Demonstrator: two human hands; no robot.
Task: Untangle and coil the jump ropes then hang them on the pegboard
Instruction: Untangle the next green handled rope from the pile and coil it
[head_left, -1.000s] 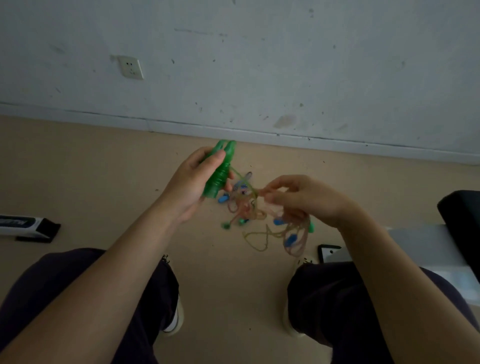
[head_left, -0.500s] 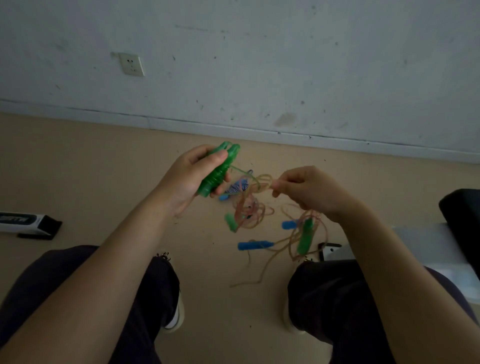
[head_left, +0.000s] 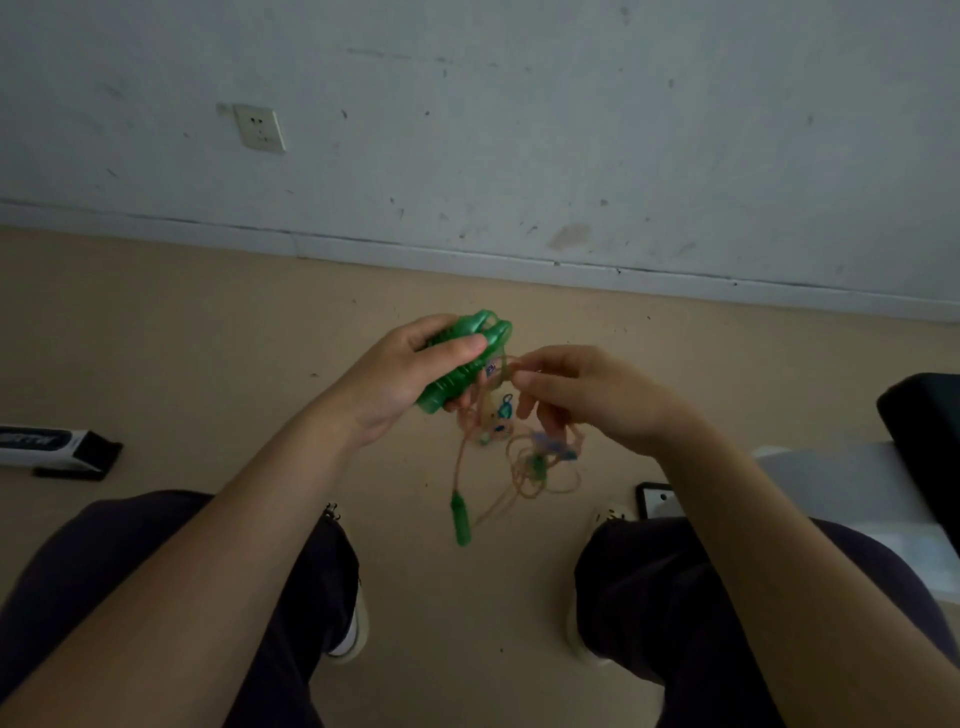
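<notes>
While two green handles (head_left: 462, 364) are gripped together in the left hand (head_left: 410, 374), the tangled ropes (head_left: 524, 457) hanging between the knees are pinched by the right hand (head_left: 576, 400)

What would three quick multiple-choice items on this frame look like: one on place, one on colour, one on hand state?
1. Where does the loose handle hang?
A. below the tangled ropes
B. on the wall socket
C. on the floor by the wall

2. What colour are the handles held in the left hand?
A. red
B. green
C. black

3. What is the right hand doing?
A. lying flat on a knee
B. holding a phone
C. pinching a rope strand

Key: 1 A, it dangles under the tangle between the knees. 2 B, both are translucent green. 3 C, its fingertips close on a strand beside the handles.
</notes>
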